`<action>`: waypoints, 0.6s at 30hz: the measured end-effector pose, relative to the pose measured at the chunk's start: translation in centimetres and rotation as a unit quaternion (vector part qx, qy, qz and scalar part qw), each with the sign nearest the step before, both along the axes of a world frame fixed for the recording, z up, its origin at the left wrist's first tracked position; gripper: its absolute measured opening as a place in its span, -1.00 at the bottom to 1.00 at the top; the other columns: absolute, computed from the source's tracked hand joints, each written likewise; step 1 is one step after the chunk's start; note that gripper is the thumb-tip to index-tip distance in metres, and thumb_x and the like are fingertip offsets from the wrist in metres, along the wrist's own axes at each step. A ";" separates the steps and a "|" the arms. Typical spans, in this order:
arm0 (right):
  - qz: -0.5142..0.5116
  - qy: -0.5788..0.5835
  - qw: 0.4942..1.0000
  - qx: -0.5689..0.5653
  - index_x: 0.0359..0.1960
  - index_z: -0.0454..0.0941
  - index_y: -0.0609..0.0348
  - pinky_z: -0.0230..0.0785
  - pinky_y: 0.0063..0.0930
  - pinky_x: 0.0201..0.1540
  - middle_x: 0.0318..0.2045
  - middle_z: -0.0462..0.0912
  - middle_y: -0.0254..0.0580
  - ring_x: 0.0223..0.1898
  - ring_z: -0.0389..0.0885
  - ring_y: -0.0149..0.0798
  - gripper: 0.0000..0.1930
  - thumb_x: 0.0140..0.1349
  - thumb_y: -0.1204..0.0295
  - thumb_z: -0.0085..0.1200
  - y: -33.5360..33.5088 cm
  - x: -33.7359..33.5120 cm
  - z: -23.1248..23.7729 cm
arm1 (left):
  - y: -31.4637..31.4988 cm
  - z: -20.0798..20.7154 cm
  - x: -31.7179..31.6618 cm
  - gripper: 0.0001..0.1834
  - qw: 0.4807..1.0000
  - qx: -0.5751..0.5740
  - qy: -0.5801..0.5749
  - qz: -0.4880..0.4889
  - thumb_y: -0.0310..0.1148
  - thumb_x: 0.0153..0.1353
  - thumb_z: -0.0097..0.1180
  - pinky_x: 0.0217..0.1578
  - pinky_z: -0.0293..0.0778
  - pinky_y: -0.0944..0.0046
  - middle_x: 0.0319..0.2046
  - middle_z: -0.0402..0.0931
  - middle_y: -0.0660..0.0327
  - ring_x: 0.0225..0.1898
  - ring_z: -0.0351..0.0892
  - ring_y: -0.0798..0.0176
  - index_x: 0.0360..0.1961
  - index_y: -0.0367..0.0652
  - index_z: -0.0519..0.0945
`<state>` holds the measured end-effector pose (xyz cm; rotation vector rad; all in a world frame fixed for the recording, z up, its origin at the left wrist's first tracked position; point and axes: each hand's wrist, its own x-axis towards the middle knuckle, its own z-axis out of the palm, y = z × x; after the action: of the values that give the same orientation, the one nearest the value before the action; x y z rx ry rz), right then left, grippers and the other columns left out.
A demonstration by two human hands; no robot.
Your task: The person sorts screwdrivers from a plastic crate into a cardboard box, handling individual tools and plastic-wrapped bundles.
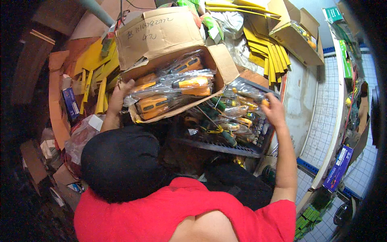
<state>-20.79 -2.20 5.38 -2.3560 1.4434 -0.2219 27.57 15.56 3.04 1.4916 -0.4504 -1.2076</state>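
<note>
My left hand point(120, 97) is closed on the left side of an open cardboard box point(161, 40), which stands tilted with its lid flap up. Inside lie several orange-and-black tools in clear plastic wrap point(191, 82); their exact kind is hard to make out. At the right, my right hand point(275, 109) is closed beside the upper right rim of a black plastic crate point(225, 148). A small yellow piece shows at its fingertips, mostly hidden. The crate holds several wrapped tools with green and yellow handles point(229, 137), partly under the box's right edge.
Yellow folded sheets point(276, 56) lie behind the crate, near another open carton point(298, 38). Left of the box are more yellow pieces point(90, 60), a small blue box point(71, 103) and clear plastic bags point(82, 139). A shelf edge with a purple box point(338, 167) runs along the right.
</note>
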 end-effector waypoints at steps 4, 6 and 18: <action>-0.105 -0.147 0.984 0.001 -0.30 0.40 0.18 0.34 -0.50 -0.31 -0.49 0.51 -0.22 -0.42 0.46 -0.40 -0.75 -0.01 0.45 0.17 -1.2 0.5 5.6 | 1.9 0.1 1.4 -0.49 0.977 -0.049 0.203 0.029 -0.50 -0.03 0.09 -0.06 0.40 0.27 -0.17 0.47 0.16 -0.14 0.48 0.27 0.03 -0.22 0.33; -0.069 -0.214 0.974 0.020 -0.29 0.41 0.20 0.35 -0.51 -0.29 -0.48 0.53 -0.21 -0.42 0.48 -0.38 -0.76 -0.02 0.47 0.13 -1.5 1.9 6.8 | 1.7 1.5 0.8 -0.33 0.993 -0.004 0.115 0.015 -0.53 -0.07 0.08 -0.04 0.40 0.25 -0.10 0.43 0.10 -0.10 0.48 0.21 0.16 -0.22 0.21; 0.311 -0.059 0.945 -0.086 -0.31 0.45 0.08 0.32 -0.25 -0.21 -0.43 0.51 -0.17 -0.27 0.48 -0.05 -0.75 -0.08 0.42 0.16 0.4 18.4 8.0 | -0.7 1.7 -1.6 0.03 0.994 -0.075 -0.073 -0.011 -0.61 -0.13 0.27 0.08 0.28 0.28 0.13 0.24 0.06 0.06 0.36 0.17 0.31 -0.19 -0.11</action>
<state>-2.34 -1.78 13.35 -2.7469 0.5916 -0.3156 25.98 14.88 4.70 1.4526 -0.6440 -1.0620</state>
